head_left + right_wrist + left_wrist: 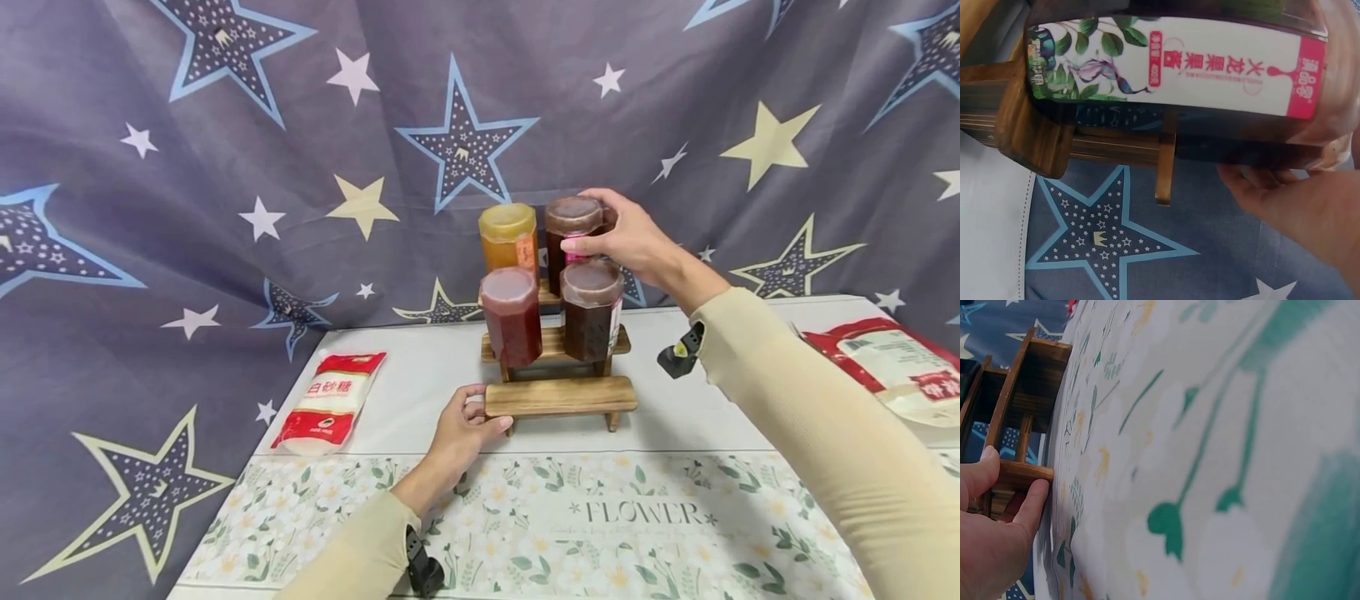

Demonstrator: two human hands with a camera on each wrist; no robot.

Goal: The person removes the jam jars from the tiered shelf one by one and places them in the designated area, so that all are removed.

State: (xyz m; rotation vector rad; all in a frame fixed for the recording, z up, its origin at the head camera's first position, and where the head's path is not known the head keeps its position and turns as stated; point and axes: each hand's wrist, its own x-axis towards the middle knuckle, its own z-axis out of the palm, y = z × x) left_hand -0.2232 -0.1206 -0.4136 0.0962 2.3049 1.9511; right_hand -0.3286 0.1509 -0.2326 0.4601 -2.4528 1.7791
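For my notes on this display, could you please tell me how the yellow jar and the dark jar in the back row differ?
Colour: the yellow jar is golden, while the dark jar is deep brown.
Label: the yellow jar shows an orange label; the dark jar shows pink.
Handling: the right hand grips the dark jar, whereas the yellow jar is untouched.
Both are upright and many-sided.
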